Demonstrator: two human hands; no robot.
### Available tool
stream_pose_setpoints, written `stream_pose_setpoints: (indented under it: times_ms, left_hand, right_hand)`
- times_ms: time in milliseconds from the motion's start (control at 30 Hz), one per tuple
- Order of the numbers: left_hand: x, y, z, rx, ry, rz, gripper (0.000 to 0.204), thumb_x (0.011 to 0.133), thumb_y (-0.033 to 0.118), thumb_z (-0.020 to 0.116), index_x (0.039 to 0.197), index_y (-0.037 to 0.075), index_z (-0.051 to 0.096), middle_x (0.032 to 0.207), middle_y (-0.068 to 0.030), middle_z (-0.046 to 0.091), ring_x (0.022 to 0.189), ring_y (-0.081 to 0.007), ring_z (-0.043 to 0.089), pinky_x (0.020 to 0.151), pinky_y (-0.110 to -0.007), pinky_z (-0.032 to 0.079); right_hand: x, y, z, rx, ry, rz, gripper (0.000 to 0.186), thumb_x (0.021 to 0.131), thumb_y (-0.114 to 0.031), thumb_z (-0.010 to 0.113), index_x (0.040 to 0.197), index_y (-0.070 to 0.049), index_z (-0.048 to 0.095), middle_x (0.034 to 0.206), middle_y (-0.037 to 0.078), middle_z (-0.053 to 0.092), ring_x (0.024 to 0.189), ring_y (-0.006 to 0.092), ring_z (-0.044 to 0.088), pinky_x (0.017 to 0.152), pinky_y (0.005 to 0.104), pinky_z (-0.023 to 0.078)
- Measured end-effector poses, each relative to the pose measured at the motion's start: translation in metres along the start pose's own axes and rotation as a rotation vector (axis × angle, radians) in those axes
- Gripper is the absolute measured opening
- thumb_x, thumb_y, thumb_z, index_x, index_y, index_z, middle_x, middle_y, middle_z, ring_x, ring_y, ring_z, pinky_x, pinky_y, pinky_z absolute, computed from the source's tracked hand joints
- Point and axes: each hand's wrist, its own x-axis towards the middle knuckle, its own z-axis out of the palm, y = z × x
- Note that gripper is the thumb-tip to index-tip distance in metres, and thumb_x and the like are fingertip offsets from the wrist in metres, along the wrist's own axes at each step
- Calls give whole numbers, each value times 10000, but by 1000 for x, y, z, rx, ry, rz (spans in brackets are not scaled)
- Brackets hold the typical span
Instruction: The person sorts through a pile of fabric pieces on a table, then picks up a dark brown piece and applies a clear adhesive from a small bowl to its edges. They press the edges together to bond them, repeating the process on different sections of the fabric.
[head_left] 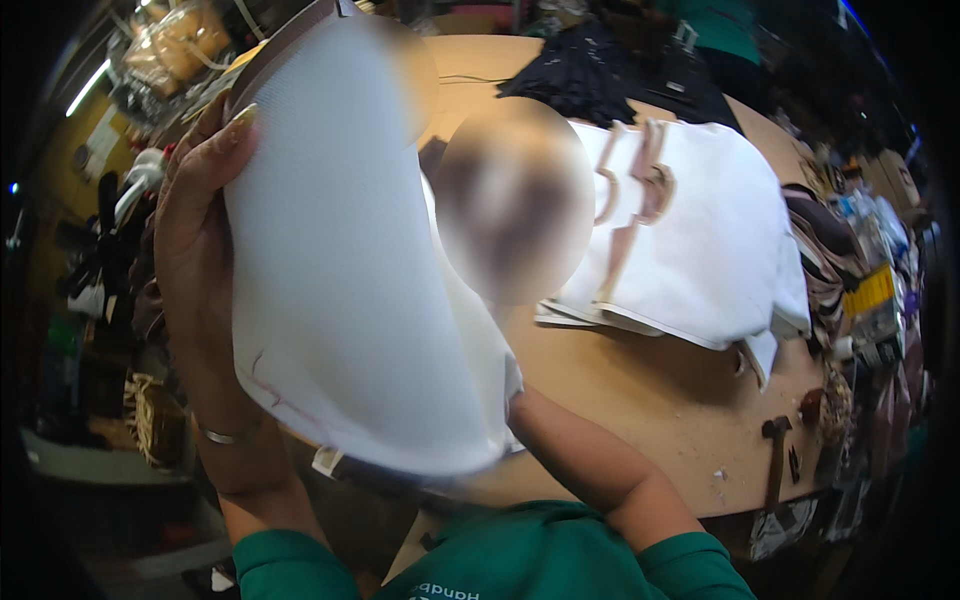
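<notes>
Your left hand (195, 230) has a proper grip on the white fabric piece (340, 260): fingers wrapped over its left edge, thumb side behind, clamped on it and holding it up in front of you, well above the tabletop (640, 390). Your right hand is hidden behind the lower right corner of the piece; only the right forearm (590, 470) shows going in under it, so I can't tell whether those fingers are closed on the cloth or just propping it.

Looks to me like you're in the check-it-over step, with the piece lifted and curved so you can see its face. There's a faint reddish line (285, 395) near the bottom left edge, and a brown band (285, 45) runs along the top.

Next move, I'd guess, calls for a steady hold on both edges so it doesn't flop while you turn it or lower it.

Further out, a stack of white pieces (700, 240) sits toward the far right of the tabletop, dark cloth (590, 75) lies at the far edge, and a hammer (775, 455) is near the right front edge.
</notes>
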Motion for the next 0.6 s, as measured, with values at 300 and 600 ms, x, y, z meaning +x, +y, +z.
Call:
stream_pose_setpoints:
  times_ms: [300, 600]
  left_hand:
    - [22, -36, 52, -204, -292, 230, 243, 842, 193, 512, 935, -17, 592, 786, -82, 616, 699, -115, 596, 596, -225, 484]
    - [-47, -116, 132, 770, -655, 52, 431, 790, 171, 619, 1142, -36, 481, 1086, -171, 556, 1017, -288, 534, 866, -331, 414]
  right_hand:
    - [-49, -208, -94, -517, 296, -651, 649, 807, -141, 552, 1350, -40, 213, 1267, 178, 388, 1100, 248, 446, 927, 301, 366]
    - [-129, -446, -319, -967, 526, -635, 785, 741, -176, 578, 1380, -55, 137, 1286, 222, 375, 1144, 259, 415, 964, 319, 319]
